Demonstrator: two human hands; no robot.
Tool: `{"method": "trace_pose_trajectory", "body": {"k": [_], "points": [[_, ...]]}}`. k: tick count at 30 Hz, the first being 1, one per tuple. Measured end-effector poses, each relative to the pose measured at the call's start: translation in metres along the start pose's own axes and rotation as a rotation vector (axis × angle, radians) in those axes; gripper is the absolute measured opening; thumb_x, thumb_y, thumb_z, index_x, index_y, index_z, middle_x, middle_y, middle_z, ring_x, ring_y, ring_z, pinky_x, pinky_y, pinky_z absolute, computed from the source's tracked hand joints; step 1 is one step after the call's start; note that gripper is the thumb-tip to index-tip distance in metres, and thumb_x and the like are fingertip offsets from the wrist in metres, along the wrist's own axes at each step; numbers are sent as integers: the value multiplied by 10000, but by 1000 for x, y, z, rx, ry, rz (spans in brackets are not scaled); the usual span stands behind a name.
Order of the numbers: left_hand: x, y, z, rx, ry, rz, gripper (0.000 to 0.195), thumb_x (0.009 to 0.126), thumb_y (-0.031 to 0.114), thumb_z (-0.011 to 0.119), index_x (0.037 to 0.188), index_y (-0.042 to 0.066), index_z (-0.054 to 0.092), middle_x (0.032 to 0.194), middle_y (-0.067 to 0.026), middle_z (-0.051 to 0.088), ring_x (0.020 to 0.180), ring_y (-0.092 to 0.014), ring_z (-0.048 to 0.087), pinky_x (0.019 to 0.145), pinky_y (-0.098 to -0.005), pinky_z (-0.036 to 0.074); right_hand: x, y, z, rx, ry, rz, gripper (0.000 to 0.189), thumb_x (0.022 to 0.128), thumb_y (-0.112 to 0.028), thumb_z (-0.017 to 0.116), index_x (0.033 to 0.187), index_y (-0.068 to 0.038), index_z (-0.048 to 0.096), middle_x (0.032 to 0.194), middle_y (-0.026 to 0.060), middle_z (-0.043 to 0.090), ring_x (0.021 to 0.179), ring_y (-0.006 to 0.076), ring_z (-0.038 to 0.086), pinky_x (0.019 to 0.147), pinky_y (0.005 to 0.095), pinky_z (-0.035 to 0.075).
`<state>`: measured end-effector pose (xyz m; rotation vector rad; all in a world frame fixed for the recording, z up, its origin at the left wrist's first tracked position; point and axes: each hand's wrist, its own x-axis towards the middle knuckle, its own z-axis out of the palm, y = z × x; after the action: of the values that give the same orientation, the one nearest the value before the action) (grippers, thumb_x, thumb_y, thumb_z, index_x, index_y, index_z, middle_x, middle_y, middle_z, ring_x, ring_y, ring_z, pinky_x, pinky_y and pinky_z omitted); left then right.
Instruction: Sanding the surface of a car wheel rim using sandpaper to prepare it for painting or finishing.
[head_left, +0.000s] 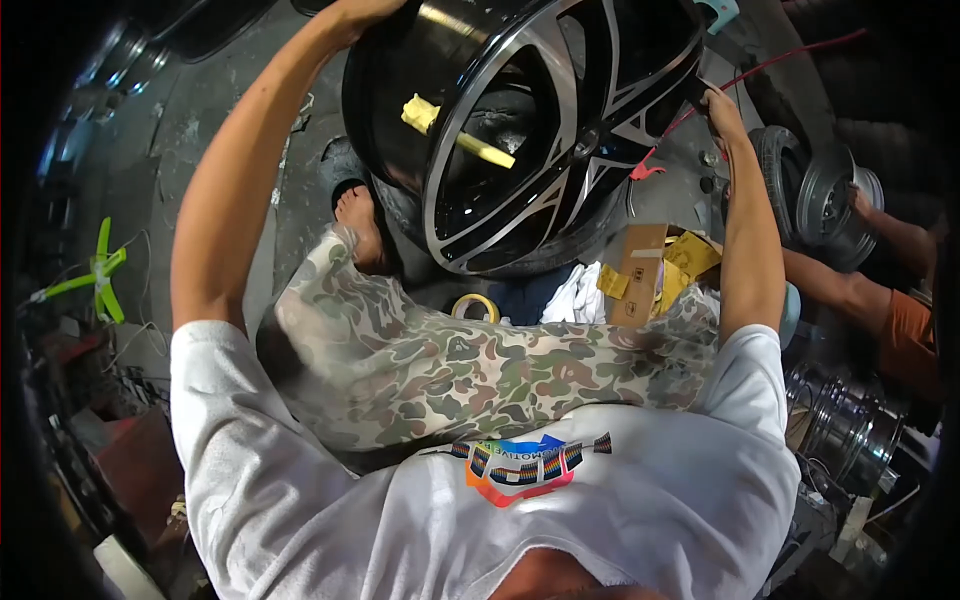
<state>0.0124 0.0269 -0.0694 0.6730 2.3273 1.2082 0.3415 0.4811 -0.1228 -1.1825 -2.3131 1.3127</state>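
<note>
A black alloy wheel (592, 139) with machined silver spoke faces stands tilted in front of me, over a black tyre (555, 255) on the floor. At the top edge of the picture my left hand (375, 9) grips the inner rim edge of the barrel; its fingers are cut off. My right hand (720, 112) holds the opposite edge, by the spoked face, with its fingertips partly hidden. A crumpled yellow strip (420, 114) sticks to the barrel. Another yellow strip (486, 150) shows at a gap between spokes.
By my legs are a masking tape roll (477, 307), white cloth (577, 296) and an open cardboard box (637, 274) with yellow sheets. A red hose (787, 54) runs at right, near a red-handled air gun (646, 172). A person's hand (861, 201) touches a silver wheel (840, 206). A green fan (105, 271) stands left.
</note>
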Motion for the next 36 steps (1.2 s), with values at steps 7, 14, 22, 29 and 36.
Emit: {"method": "trace_pose_trajectory", "body": {"k": [7, 14, 22, 29, 36], "points": [[1, -18, 11, -52, 177, 77, 935, 966, 759, 453, 1098, -129, 715, 1075, -340, 720, 1070, -332, 705, 909, -447, 512, 23, -38, -9, 121, -150, -145, 490, 876, -58, 502, 1333, 23, 657, 969, -1, 609, 891, 122, 535, 901, 243, 426], [22, -29, 29, 5, 157, 79, 1048, 900, 851, 424, 1115, -129, 725, 1143, -353, 700, 1153, -438, 680, 1025, -449, 497, -36, -202, -10, -461, -284, -566, 411, 976, -64, 423, 1274, -10, 702, 1134, 62, 728, 925, 161, 612, 949, 272, 454], [52, -33, 51, 14, 146, 10, 1058, 898, 859, 415, 1265, -100, 669, 1295, -340, 644, 1268, -426, 621, 1081, -464, 470, -220, -276, 153, -1005, -87, -1532, 219, 866, -39, 572, 1018, -27, 729, 947, 93, 669, 928, 235, 669, 1147, 453, 440], [48, -24, 70, 35, 188, -70, 1046, 880, 882, 407, 1298, -37, 678, 1322, -285, 658, 1294, -414, 610, 1095, -505, 455, -247, -236, 170, -995, -89, -1640, 265, 828, -24, 626, 1067, -85, 723, 1047, 70, 669, 1056, 245, 661, 1168, 485, 421], [26, -20, 58, 32, 220, -5, 956, 953, 793, 400, 1238, -73, 688, 1277, -348, 635, 1273, -450, 602, 1061, -502, 482, -260, -229, 190, -1090, 9, -1586, 250, 785, -36, 626, 1025, -66, 685, 965, 89, 650, 1063, 284, 652, 1170, 502, 410]]}}
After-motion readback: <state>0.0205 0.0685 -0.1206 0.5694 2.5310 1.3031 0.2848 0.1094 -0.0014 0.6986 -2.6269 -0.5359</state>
